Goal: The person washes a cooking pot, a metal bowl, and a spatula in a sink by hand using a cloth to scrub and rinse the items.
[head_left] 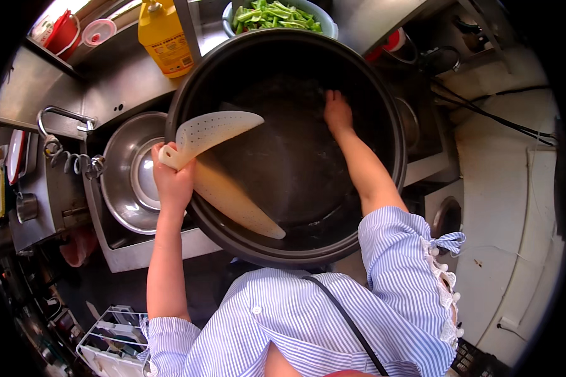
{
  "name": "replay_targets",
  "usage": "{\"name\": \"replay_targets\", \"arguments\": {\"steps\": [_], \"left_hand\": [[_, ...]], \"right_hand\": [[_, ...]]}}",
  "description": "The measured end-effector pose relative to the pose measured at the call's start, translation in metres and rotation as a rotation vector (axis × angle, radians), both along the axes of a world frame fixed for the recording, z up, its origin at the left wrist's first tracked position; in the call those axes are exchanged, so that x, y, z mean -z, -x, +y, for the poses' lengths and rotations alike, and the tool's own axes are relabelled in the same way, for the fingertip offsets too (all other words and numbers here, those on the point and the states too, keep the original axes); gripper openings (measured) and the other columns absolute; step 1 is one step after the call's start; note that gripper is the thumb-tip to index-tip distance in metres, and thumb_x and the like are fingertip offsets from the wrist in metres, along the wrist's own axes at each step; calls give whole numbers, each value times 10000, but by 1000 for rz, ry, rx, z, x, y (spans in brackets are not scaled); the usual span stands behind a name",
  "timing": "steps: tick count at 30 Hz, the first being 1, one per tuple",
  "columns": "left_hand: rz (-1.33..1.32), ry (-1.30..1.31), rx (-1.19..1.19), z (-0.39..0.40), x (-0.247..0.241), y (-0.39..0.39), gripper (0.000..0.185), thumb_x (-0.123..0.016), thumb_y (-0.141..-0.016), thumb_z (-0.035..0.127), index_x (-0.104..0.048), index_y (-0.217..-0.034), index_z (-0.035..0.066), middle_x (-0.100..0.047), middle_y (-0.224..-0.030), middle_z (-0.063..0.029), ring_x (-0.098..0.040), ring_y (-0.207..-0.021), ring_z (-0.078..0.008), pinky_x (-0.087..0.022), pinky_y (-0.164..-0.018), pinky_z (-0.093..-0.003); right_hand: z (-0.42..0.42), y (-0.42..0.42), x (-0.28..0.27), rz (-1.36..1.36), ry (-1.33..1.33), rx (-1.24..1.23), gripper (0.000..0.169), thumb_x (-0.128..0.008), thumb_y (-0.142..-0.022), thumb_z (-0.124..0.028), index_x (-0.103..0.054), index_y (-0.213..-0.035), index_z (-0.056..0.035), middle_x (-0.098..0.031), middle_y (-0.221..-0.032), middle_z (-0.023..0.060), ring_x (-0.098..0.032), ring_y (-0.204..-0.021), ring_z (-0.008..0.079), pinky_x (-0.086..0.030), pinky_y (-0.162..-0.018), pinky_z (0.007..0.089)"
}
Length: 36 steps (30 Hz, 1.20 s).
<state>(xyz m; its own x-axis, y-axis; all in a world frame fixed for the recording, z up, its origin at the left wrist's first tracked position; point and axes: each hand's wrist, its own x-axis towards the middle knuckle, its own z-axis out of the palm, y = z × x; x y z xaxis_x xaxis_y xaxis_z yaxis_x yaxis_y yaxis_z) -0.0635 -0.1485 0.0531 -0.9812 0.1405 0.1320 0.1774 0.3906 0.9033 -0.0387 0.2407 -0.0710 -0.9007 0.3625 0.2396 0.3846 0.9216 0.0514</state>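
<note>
A large dark round pot [283, 179] lies before me. At its left rim my left hand [175, 181] grips the short handle of a pale perforated plastic sheet [217, 129], whose two wing-like halves spread over the pot's inside, one towards the top, the other towards the lower right. My right hand [338, 110] reaches over the right rim into the pot, fingers pointing away from me and close together. Water seems to lie in the pot. Whether the fingertips hold anything cannot be made out.
Left of the pot a steel basin [122, 207] sits in a sink under a coiled-hose tap [66, 113]. Beyond the rim stand a yellow jug [170, 47] and a bowl of cut green vegetables [278, 16]. A white wire rack [113, 339] is at lower left; black cables [500, 118] run along the right wall.
</note>
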Motion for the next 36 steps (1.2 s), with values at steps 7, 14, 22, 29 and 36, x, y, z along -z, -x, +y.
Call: {"name": "replay_targets", "arguments": {"steps": [7, 14, 22, 29, 36], "left_hand": [[98, 109, -28, 1, 1, 3, 188, -604, -673, 66, -521, -815, -24, -473, -894, -119, -524, -788, -288, -419, -713, -314], [35, 106, -60, 1, 0, 0, 225, -619, -667, 106, -544, -852, 2, -484, -938, -135, -542, -830, -332, -432, -718, -344], [-44, 31, -102, -3, -1, -1, 242, -635, -662, 149, -552, -839, 7, -479, -979, -158, -553, -826, -344, -444, -716, -369], [-78, 48, -106, -1, -1, -2, 260, -644, -658, 177, -560, -853, 26, -479, -1003, -172, -551, -826, -364, -451, -714, -391], [51, 151, -108, -1, 4, -3, 300, -622, -657, 73, -464, -904, 10, -544, -829, -121, -567, -765, -267, -441, -688, -306]], "right_hand": [[49, -48, -49, -538, -441, -748, 239, -476, -748, -166, -592, -938, -78, -476, -1165, 93, -412, -1124, 261, -352, -909, 387], [28, 45, -129, -443, -791, -762, 242, -481, -747, -168, -661, -884, -83, -436, -1275, 32, -299, -1240, 188, -255, -995, 386], [1, -94, -159, -826, -473, -678, 239, -572, -663, -172, -640, -859, -53, -493, -1150, 85, -350, -1178, 256, -304, -933, 456], [-11, -117, -62, -819, -25, -713, 293, -528, -673, -20, -564, -963, -43, -475, -1090, 164, -519, -922, 328, -455, -772, 379], [-23, -51, -117, -573, -157, -844, 177, -504, -690, -50, -576, -846, -94, -501, -976, 113, -517, -889, 271, -444, -727, 364]]}}
